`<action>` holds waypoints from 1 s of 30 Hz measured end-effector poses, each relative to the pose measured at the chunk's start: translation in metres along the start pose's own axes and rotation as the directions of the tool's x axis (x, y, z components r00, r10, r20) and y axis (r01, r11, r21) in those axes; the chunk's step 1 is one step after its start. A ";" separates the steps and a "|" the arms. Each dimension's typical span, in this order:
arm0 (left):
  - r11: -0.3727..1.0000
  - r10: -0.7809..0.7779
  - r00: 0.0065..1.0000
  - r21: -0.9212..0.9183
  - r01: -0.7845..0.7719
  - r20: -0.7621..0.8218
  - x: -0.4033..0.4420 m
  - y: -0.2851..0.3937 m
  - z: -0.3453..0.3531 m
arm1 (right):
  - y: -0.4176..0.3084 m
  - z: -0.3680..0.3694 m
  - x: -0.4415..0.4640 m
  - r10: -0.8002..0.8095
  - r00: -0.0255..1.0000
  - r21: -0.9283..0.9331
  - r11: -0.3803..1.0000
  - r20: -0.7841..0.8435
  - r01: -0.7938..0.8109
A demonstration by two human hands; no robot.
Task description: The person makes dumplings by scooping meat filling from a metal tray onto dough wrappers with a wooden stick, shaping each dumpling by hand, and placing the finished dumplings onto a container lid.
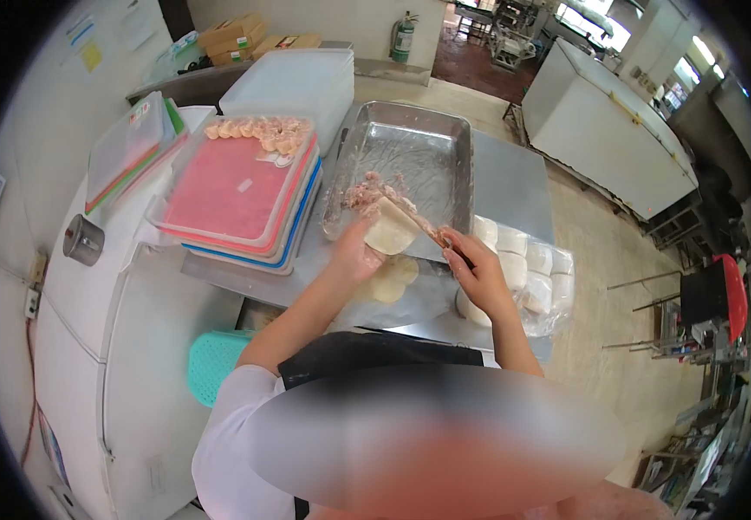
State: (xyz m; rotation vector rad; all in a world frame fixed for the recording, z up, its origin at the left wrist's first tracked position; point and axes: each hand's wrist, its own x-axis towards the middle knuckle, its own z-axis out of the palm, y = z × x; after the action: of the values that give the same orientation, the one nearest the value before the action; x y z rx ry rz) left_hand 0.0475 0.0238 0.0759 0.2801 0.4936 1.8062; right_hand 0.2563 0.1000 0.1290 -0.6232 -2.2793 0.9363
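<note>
"What stood at the far left?"

"A metal cup was on a white surface, and beyond it leaned some flat lids in white, green and red. Lower down, a teal basket sat near the person's elbow."

"And on the counter?"

"First came a stack of shallow trays, the top one a pink-bottomed tray. Pale, shaped pieces were gathered along its far side. Behind it rose a pile of clear containers."

"Where was the left hand?"

"Over the near edge of the deep metal pan, with its fingers closed around a round, pale wrapper. Pinkish minced filling was heaped in the pan, just beyond the wrapper. More wrappers overlapped on the counter below that hand."

"What about the right hand?"

"It stood apart from the left, clamped on a thin spreading tool — one smeared with filling — that slanted toward the wrapper. I couldn't tell whether its tip touched the dough."

"Anything farther right?"

"White, rounded stacks in clear plastic sat beside the right hand. Past them, on the floor, a big white chest stood beyond the counter, and a red-and-black chair was at the far right."
</note>
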 end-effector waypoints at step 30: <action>0.957 -0.285 0.958 -0.065 0.284 -0.010 -0.068 -0.149 0.064 | -0.043 -0.091 -0.225 0.238 0.939 -0.558 0.757 -0.250 -0.340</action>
State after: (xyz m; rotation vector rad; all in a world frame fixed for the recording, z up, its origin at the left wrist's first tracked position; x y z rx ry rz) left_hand 0.2219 0.0048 0.0674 0.1394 0.4650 1.5409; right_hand 0.4703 -0.0223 0.1371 -1.3079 -2.3508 0.2429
